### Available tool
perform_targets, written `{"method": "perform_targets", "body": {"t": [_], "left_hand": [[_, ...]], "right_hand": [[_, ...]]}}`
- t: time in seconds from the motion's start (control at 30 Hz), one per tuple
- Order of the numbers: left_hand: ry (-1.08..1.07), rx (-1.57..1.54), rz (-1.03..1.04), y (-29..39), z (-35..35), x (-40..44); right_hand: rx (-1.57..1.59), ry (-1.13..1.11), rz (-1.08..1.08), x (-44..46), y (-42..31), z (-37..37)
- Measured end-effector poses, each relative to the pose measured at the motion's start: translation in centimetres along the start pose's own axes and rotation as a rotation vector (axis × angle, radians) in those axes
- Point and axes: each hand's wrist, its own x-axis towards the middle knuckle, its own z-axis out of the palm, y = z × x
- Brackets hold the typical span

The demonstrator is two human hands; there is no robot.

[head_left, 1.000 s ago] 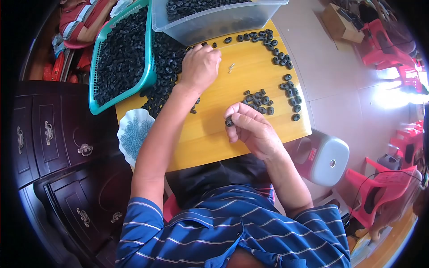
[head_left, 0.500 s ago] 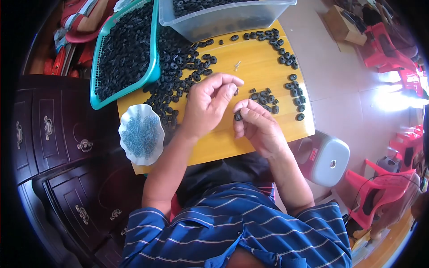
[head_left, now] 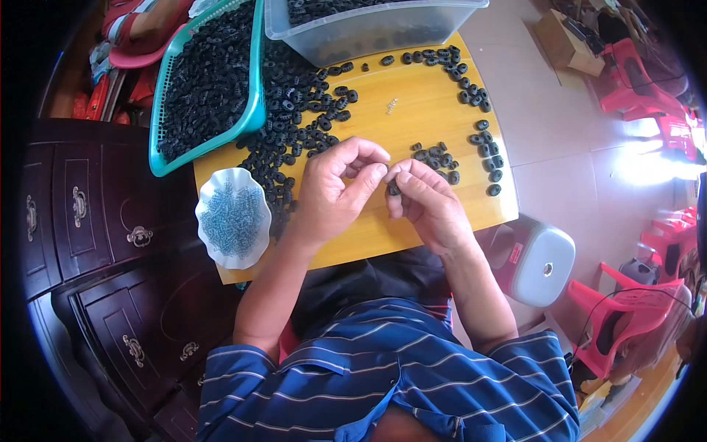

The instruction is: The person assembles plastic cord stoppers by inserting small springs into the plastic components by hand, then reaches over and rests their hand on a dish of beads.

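Yellow wooden tabletop [head_left: 368, 121], one left hand [head_left: 329, 193] hovering towards its near edge, fingertips almost together, contents unclear, one right hand [head_left: 433, 206] pinching one small black rounded piece [head_left: 393, 189].

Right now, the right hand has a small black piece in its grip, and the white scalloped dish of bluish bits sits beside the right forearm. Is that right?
Not quite: the head view shows the white scalloped dish of bluish bits beside the left forearm. The right hand does have a small black piece in its grip.
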Motion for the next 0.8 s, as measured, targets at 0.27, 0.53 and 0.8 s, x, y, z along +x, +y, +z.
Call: {"method": "perform_targets", "body": {"t": [0.27,0.53,0.8], "left_hand": [[0.049,-0.079,-0.038,-0.8,-1.1,-0.6],[-0.035,-0.266,-0.178,0.0,-1.4,-0.9],[-0.111,-0.274,-0.186,-0.2,-2.2,-0.4]], "right_hand": [[-0.069,0.078,-0.062,0.1,-0.1,0.4],[-0.207,0.019,-0.186,0.3,0.7,0.2],[-0.261,-0.022,-0.198,0.3,0.9,0.0]]}}
